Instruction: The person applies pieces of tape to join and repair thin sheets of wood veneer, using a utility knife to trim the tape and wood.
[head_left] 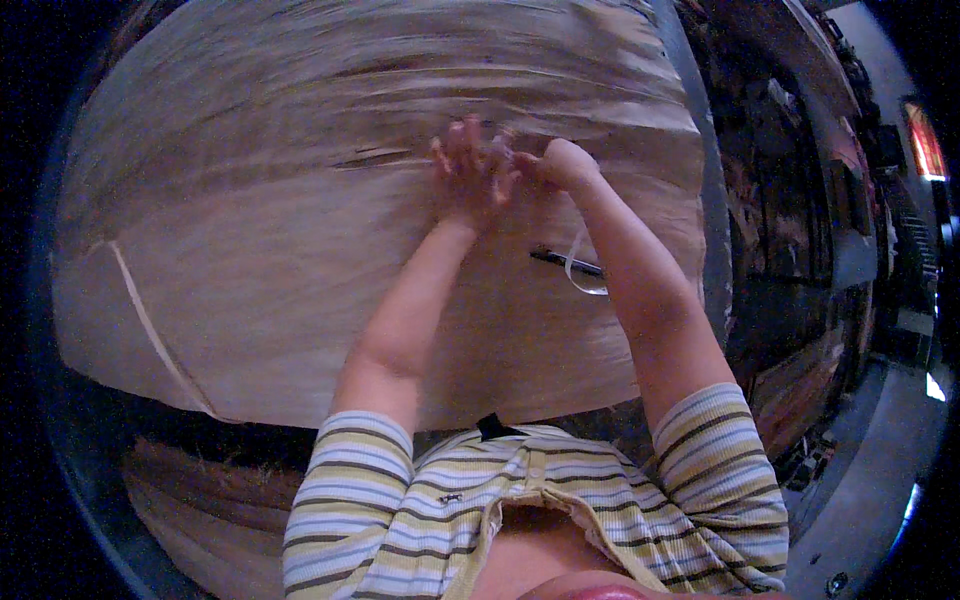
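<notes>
A wide tan sheet [300, 260], which looks like cloth, lies in front of me with wrinkles across its far part. Over its middle is my left hand [470, 175], its fingers spread and slightly bent, somewhat blurred. Close beside it on the right, my right hand [563, 165] is bent at the wrist with its fingers curled toward the left one. Whatever those right fingers hold, if anything, is hidden. Nearer to me, beside my right forearm, a slim black pen-like thing [548, 257] rests on the sheet, with a narrow white strip [572, 272] curved across it.
A pale narrow line [145, 315] runs along the sheet at the near left. The sheet's right border follows a grey edge [712, 190]. Past that, dark cluttered shelving or furniture [790, 200] stands on the right, beside a grey floor [850, 500]. Brown material [210, 500] lies at the lower left.
</notes>
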